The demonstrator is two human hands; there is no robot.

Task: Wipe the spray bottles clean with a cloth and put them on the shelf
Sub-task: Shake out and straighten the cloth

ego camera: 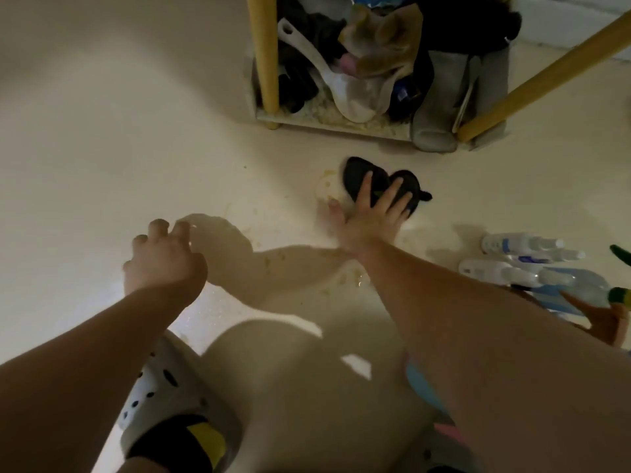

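A dark cloth lies on the pale floor in front of the shelf. My right hand rests flat on the cloth with its fingers spread and straight. My left hand hovers over bare floor to the left, fingers loosely curled, holding nothing. Several clear spray bottles with blue labels lie on their sides on the floor at the right, apart from both hands. One larger blue bottle with a green and orange top lies just behind them.
The shelf's bottom tier is crammed with dark clothes, a white scoop and grey slippers. Yellow posts rise at its corners. Wet smears and crumbs mark the floor near the cloth. A white clog is on my foot at the bottom left.
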